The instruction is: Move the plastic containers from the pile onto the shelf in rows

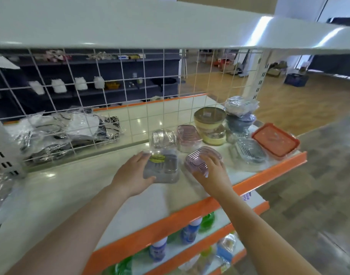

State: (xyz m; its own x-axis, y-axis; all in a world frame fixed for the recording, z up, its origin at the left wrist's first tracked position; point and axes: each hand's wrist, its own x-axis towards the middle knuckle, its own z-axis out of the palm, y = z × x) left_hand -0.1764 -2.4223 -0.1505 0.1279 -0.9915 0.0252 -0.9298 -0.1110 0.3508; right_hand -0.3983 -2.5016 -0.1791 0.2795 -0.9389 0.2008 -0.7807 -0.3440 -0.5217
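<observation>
While hands point(133, 173) grip — cream shelf point(71, 195), wood floor point(289, 100).

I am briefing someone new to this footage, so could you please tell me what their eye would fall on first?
Both hands stand out mid-shelf: the left hand grips a grey container with a yellow sticker, and the right hand holds a pink ribbed container. To the right, near the shelf's end, a red-lidded box catches the eye, with a yellow tub stack behind.

My one head view: above shelf point(170, 195), close, facing forward-down; hands enter from 6 o'clock, wire grid point(110, 86) at 12.
</observation>
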